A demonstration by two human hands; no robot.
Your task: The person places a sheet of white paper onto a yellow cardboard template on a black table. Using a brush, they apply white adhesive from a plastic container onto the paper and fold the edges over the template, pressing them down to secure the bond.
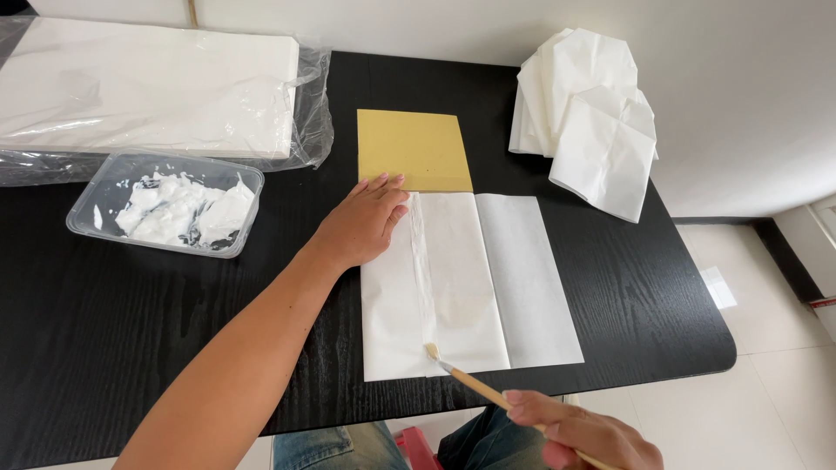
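Note:
A white sheet of paper [488,278], folded lengthwise, lies on the black table [131,305] over a yellow-brown card [414,148]. My left hand [361,222] lies flat on the sheet's upper left part, fingers together, pressing it down. My right hand [583,435] at the bottom edge holds a thin wooden brush [466,376]. Its bristle tip touches the lower end of a wet, glossy stripe of paste [422,261] that runs along the sheet's fold.
A clear plastic tub [165,204] of white paste sits at the left. Behind it lies a stack of white paper in a plastic wrap [148,87]. Several folded white paper pieces [592,113] are piled at the back right. The table's right edge drops to a tiled floor [749,392].

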